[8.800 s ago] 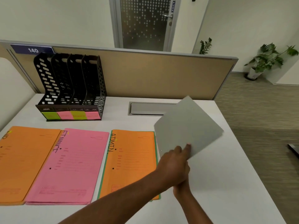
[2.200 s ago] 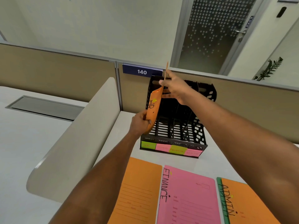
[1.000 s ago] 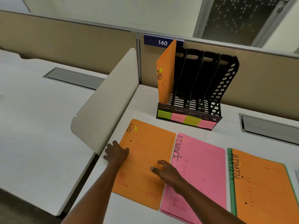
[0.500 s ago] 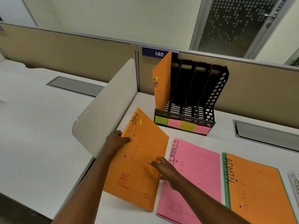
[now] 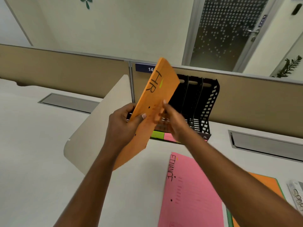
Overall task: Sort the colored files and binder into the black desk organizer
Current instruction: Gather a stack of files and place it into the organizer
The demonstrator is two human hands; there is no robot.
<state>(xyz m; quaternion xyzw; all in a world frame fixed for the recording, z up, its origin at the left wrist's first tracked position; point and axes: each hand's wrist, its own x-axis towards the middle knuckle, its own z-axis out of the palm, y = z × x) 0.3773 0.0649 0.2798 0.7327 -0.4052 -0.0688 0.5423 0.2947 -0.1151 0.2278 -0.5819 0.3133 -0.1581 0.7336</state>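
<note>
A person's two hands hold up an orange file (image 5: pixel 157 94), marked "HR" in black, in front of a black desk organizer (image 5: pixel 201 104). The file is tilted, its top corner leaning right, and it covers the organizer's left slots. Its lower corner hangs above the white desk (image 5: pixel 41 161).

The left hand (image 5: pixel 122 123) grips the file's left edge, thumb pressed on the front face and fingers wrapped behind. The right hand (image 5: pixel 173 122), slightly blurred, pinches the file's right edge with curled fingers.

The organizer stands upright against a beige partition (image 5: pixel 65 71); its right slots show as dark dividers with a perforated side wall. Green (image 5: pixel 157 134) and pink (image 5: pixel 168 137) labels run along its front base. A blue number plate (image 5: pixel 144 68) sits on the partition just left of the organizer's top.

In front of the organizer, a pink file (image 5: pixel 191 190) marked "FINANCE" lies flat on the desk. To the pink file's right lies another orange file with a green edge (image 5: pixel 268 185), mostly hidden by the right arm. A curved white side screen (image 5: pixel 101 122) stands left of the organizer.
</note>
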